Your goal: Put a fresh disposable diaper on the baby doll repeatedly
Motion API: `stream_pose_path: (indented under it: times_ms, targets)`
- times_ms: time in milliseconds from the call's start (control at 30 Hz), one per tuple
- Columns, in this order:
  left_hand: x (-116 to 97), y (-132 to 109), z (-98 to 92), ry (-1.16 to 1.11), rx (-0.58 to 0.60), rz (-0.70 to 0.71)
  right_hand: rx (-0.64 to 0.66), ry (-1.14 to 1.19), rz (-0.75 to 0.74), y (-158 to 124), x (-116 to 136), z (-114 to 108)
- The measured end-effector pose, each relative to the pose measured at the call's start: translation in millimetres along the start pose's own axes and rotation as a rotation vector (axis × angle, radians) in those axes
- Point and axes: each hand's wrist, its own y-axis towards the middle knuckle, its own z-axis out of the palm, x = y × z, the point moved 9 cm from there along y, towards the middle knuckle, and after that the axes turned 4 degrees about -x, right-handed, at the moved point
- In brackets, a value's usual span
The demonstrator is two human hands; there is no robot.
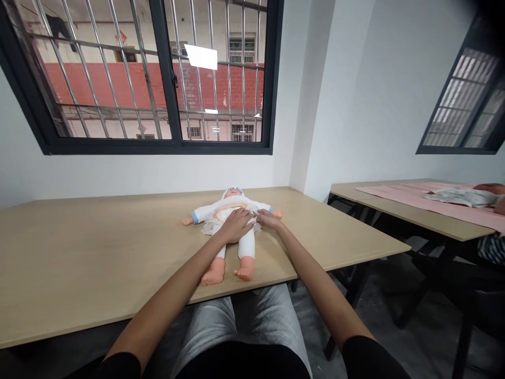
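Note:
A baby doll (246, 246) lies on its back on the table, its bare feet toward me and its arms spread. It wears a white outfit with blue cuffs and a white cap with dark print. Around its waist is a loose, thin white wrap (208, 228) that looks like a diaper. My left hand (236, 225) rests palm down across the doll's front, thumb and fingers apart. Close to it, my right hand (269, 218) has its fingers closed on the wrap's edge at the doll's right-hand side in view. The fingertips are partly hidden.
The doll lies on a light wood table (98, 252) with its front edge just before my legs. A barred window (173, 142) is in the wall behind. At right, another table (414, 213) bears a pink mat (394, 192) and a second doll (465, 197) in pale clothing.

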Motion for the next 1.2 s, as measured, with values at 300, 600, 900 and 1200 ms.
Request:
stream_pose_path:
  times_ms: [300, 600, 900, 1200]
  targets:
    - [-2, 0, -0.4, 0.008, 0.003, 0.001, -0.03, 0.022, 0.058, 2, -6, -5]
    - [-3, 0, -4.0, -0.011, 0.003, 0.005, -0.169, 0.225, 0.141, -1, -6, -16]
    - [0, 0, 0.3, 0.006, 0.006, 0.013, -0.169, 0.414, 0.036, -4, 13, -21]
    - [-1, 1, 1.6, 0.015, 0.026, 0.024, -0.168, 0.461, 0.01, -14, 32, -21]
